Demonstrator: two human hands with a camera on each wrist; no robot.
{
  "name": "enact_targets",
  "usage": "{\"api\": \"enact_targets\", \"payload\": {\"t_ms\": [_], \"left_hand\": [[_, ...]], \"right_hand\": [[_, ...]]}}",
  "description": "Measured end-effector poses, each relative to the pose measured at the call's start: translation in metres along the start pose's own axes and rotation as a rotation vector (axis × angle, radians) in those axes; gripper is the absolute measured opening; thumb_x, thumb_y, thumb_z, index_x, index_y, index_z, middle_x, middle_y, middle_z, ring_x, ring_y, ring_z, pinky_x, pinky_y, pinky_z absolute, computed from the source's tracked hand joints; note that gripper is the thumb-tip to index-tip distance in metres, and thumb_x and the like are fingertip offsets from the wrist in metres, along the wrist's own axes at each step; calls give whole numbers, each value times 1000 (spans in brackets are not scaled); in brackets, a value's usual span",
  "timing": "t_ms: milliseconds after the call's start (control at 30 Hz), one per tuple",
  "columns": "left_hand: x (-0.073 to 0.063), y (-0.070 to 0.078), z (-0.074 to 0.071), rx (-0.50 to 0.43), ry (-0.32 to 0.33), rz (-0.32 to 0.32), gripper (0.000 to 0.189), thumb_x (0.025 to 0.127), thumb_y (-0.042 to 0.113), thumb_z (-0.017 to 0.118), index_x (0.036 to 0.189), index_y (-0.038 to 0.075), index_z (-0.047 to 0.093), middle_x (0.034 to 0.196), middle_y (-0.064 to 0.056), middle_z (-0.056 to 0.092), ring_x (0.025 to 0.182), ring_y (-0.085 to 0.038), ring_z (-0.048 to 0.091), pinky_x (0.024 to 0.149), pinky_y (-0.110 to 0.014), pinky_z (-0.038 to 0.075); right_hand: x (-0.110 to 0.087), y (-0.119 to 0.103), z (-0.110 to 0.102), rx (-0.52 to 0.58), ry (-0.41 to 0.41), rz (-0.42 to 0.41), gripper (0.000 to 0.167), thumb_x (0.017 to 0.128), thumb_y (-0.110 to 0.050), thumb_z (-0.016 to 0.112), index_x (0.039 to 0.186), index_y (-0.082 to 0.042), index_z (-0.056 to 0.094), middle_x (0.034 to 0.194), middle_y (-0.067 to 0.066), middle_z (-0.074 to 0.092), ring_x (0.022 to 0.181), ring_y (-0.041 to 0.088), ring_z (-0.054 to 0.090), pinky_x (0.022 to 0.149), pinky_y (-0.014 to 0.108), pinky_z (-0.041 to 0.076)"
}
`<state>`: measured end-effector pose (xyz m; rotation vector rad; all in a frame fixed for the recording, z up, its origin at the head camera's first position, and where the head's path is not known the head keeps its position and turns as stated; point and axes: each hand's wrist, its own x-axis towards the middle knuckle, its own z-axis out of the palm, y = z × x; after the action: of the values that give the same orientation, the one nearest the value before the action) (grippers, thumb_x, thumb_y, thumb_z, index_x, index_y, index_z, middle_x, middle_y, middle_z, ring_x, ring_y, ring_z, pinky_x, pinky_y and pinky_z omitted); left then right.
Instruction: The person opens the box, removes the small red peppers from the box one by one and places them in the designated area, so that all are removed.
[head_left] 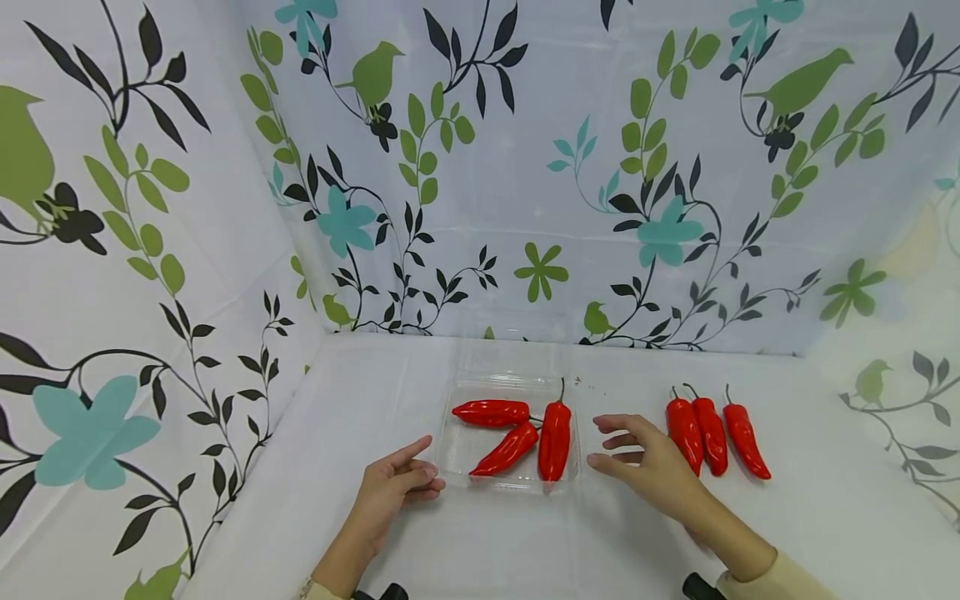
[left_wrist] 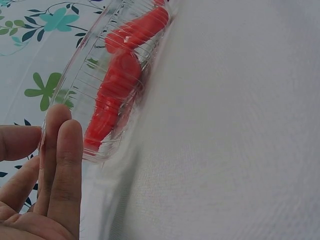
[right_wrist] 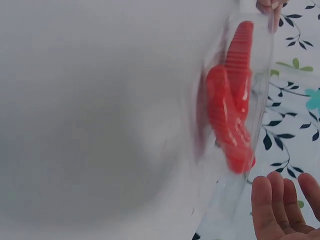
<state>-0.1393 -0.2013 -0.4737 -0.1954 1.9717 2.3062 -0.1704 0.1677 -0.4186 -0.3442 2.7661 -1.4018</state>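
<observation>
A clear plastic clamshell box (head_left: 510,485) lies on the table with its see-through lid (head_left: 513,360) folded open toward the back wall. Three glossy red chili peppers (head_left: 555,442) rest in it, one lying crosswise, one slanted and one upright along the right side. At the box's left edge is my left hand (head_left: 390,487), fingertips right at the rim and fingers loosely extended. To the right of the box hovers my right hand (head_left: 648,467), its fingers gently bent and apart, holding nothing. The right wrist view also shows those fingers (right_wrist: 277,210) beyond the box's end.
Three more red chili peppers (head_left: 708,433) lie in a row to the right, the nearest one partly behind my right hand. A white cloth (head_left: 352,383) covers the table. Patterned curtains (head_left: 465,167) with birds and leaves rise behind and at the sides.
</observation>
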Motion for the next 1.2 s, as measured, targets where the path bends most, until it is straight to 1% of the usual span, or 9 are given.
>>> {"api": "enact_targets", "payload": {"t_ms": [233,333,467,633,767,900,967,1067,1200], "left_hand": [[1,-2,0,9,6,-10,56,94,-4,65,147,-3,48,97,-14,64,87,-26,73,81,-37,62],[1,-2,-1,10,12,-11,56,94,-4,65,147,-2,49,97,-14,64,87,-26,73,81,-37,62],[1,-3,-1,9,14,-11,55,94,-4,65,147,-2,49,97,-14,64,88,-26,74,81,-37,62],[1,-4,-2,6,11,-7,56,94,-4,65,147,-2,49,97,-14,65,88,-26,74,81,-37,62],[1,-5,-3,3,11,-6,55,94,-4,65,147,-2,49,97,-14,65,88,-26,74,82,-38,62],[1,-5,-2,4,10,-5,56,94,-3,65,147,-2,49,97,-14,65,88,-26,74,82,-38,62],[1,-5,-2,2,11,-5,56,94,-3,65,147,-2,49,97,-14,65,87,-26,74,82,-38,62],[0,-3,-1,-3,12,-7,56,94,-3,65,148,-2,48,97,-13,65,87,-26,74,83,-39,62],[0,-1,0,-4,8,-6,56,95,-3,65,148,-2,48,97,-13,65,88,-27,74,83,-39,62]], "right_hand": [[9,-19,17,136,-62,-30,64,85,-27,83,141,-11,55,130,13,60,112,27,64,90,36,60],[12,-28,21,198,-87,-33,64,86,-27,83,142,-11,54,133,15,58,114,28,63,87,37,60],[17,-41,26,261,-90,-17,64,86,-28,83,143,-17,54,135,13,56,115,28,62,85,38,61],[23,-56,32,318,-83,-6,65,87,-31,81,144,-21,52,133,10,58,117,26,61,90,41,59],[27,-66,36,427,-100,34,69,87,-28,81,147,-21,47,135,9,57,119,27,62,94,44,57],[30,-72,40,560,-102,91,77,88,-22,80,152,-20,38,140,12,52,120,30,61,94,47,56],[31,-75,43,608,-92,113,79,89,-21,79,154,-19,34,143,14,50,122,30,60,94,47,57],[31,-78,47,667,-89,135,79,91,-21,77,155,-17,30,147,15,46,125,33,57,94,46,56],[30,-78,54,708,-78,163,79,92,-21,76,155,-17,28,150,16,43,127,34,55,93,46,57]]}}
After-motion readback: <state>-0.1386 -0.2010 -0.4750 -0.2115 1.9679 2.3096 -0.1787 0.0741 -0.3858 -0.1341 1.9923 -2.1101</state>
